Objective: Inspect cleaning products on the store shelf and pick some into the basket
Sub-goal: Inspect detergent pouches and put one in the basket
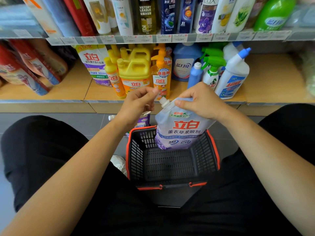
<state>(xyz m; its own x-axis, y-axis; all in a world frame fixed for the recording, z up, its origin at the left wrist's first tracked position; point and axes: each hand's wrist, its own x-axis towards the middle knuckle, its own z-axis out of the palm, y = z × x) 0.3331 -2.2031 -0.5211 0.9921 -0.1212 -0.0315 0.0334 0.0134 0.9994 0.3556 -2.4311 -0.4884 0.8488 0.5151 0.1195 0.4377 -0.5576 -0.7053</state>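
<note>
"So where was the softener pouch (180, 128)?"

"Upright over the basket (216, 150). It was pale lavender with red lettering. Its lower end hung inside the black, red-rimmed basket, toward the far right corner. Its white spout (164, 101) tilted up and to the left."

"And the hands?"

"The right hand (202, 103) gripped the pouch's top corner, fingers curled over it and thumb pressed on the front. The left hand (138, 103) hovered just left of the spout, fingertips bunched together near it. Whether it pinched anything could not be told."

"Where did the basket sit?"

"On the grey tiled floor (92, 120), between the person's knees in black trousers. A second pouch (144, 120), purple-labelled and partly hidden by the left wrist, was on the floor just behind the basket."

"What did the shelves carry?"

"The lower shelf (272, 79) held yellow jugs (134, 72), an orange pump bottle (161, 77), a large blue bottle (184, 65), a green-triggered spray bottle (212, 74) and a white bottle with an angled blue cap (233, 77). The upper shelf (170, 38) held a row of shampoo and body-wash bottles, with price tags along its edge."
</note>
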